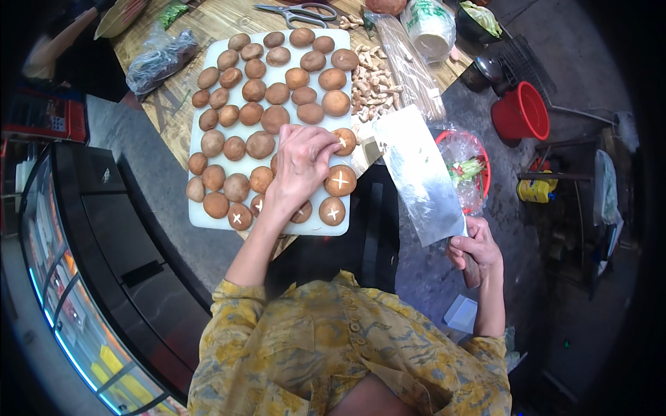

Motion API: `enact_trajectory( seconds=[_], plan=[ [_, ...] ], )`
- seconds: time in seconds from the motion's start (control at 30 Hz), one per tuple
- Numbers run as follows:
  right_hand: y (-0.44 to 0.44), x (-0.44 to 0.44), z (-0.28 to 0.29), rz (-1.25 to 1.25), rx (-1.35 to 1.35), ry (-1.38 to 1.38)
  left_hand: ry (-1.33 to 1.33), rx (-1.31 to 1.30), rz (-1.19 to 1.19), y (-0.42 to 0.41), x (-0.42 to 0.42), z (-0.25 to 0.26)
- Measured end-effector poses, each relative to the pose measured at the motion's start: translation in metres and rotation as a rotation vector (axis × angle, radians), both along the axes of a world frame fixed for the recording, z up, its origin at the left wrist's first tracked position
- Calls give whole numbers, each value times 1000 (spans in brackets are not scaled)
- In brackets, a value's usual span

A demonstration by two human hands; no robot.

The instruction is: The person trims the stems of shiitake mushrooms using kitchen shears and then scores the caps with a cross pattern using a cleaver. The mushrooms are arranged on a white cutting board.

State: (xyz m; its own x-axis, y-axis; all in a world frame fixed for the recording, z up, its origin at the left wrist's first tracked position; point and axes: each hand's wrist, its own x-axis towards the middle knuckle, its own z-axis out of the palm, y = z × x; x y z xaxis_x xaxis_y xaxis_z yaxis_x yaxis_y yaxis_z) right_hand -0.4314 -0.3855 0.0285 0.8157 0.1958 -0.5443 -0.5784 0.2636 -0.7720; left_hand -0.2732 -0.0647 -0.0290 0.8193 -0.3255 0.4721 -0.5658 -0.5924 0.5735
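Note:
A white cutting board [270, 224] bears rows of brown shiitake mushroom caps [275, 119]. Several caps along its near and right edges, such as one big cap [341, 180], have white crosses cut in them. My left hand [307, 161] is over the board, its fingertips bunched at the left edge of a cross-cut cap [346, 142]. Whether they pinch anything is hidden, and the hand and forearm cover some caps. Off to the board's right, my right hand [476, 244] grips the wooden handle of a cleaver [421, 177], its broad blade pointing up and away from me.
Cut mushroom stems [372, 83] lie right of the board, beside bagged skewers [408, 67]. Scissors [302, 13] are behind it, a plastic-wrapped bundle [161, 60] at left. A red basin [487, 177] and a red bucket [520, 112] stand at right. Another person's arm [62, 44] shows far left.

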Motion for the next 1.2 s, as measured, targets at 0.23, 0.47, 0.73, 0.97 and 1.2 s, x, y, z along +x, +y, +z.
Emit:
enact_trajectory(
  seconds=[0.23,0.47,0.73,0.97,1.2],
  plan=[
    [6,-9,-6,11,2,-15,-4,-20,-251,-2,-57,40],
    [26,-9,19,116,-176,-95,167,-10,-261,31,-100,34],
    [59,-7,51,332,-391,-184,178,5,247,99,-99,39],
    [95,4,62,646,-884,-590,-23,-9,279,91,-73,14],
    [117,15,73,831,-1230,-836,-16,-60,317,61,-54,5]
  ],
)
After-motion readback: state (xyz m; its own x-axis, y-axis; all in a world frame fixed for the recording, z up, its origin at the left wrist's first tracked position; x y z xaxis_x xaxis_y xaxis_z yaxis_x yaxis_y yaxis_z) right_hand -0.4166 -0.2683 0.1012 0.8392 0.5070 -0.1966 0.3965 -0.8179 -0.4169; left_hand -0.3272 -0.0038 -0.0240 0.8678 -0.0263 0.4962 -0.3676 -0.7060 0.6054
